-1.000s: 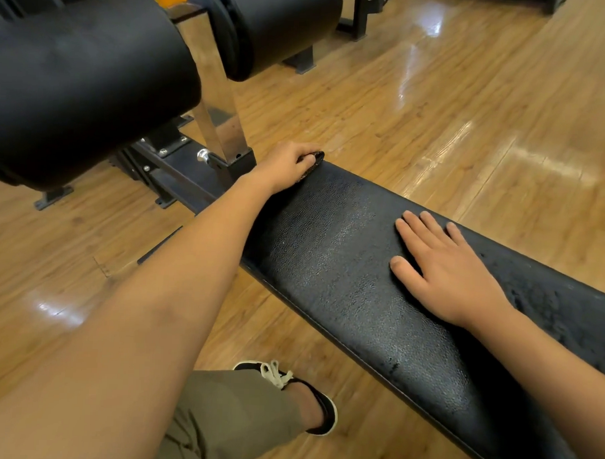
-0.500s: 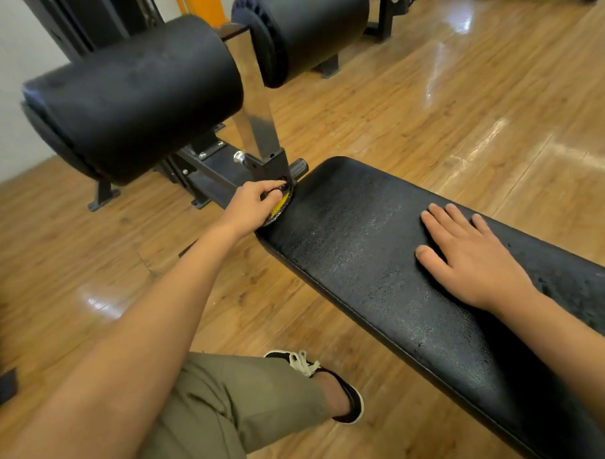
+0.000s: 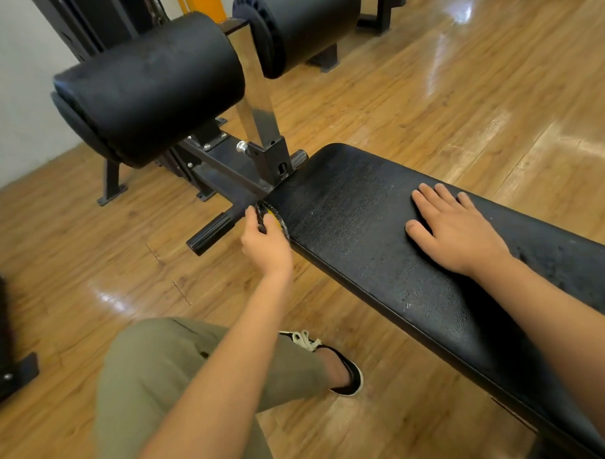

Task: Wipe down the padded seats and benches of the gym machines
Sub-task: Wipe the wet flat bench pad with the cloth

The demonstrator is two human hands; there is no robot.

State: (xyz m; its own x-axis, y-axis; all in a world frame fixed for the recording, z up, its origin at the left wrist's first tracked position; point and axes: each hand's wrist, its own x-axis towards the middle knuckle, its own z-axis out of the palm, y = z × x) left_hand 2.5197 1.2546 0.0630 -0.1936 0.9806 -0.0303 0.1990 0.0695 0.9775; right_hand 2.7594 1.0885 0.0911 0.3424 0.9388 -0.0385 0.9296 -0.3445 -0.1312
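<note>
Slippage is the worry: the left hand (image 3: pixel 266 245) pinches a dark, yellow-centred scrub pad (image 3: pixel 272 218) against the end corner of the long black padded bench (image 3: pixel 355 238), mid-frame, where knuckles could strike the black steel frame (image 3: pixel 227 174). The right hand (image 3: pixel 457 231) rests flat on it, fingers straight.

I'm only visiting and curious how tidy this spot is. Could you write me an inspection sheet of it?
Surface: black bench, grainy, with pale specks toward its right end.
Job's things: dark wiper with yellow showing, at the bench's near left corner.
Clutter: nothing seen.
Grippers: left hand grips the wiper against the bench's edge; right hand lies flat on the bench.
Cables: nothing seen.
Surroundings: glossy wooden floor; two black rollers on a steel post; the person's shoe under the bench's edge.
</note>
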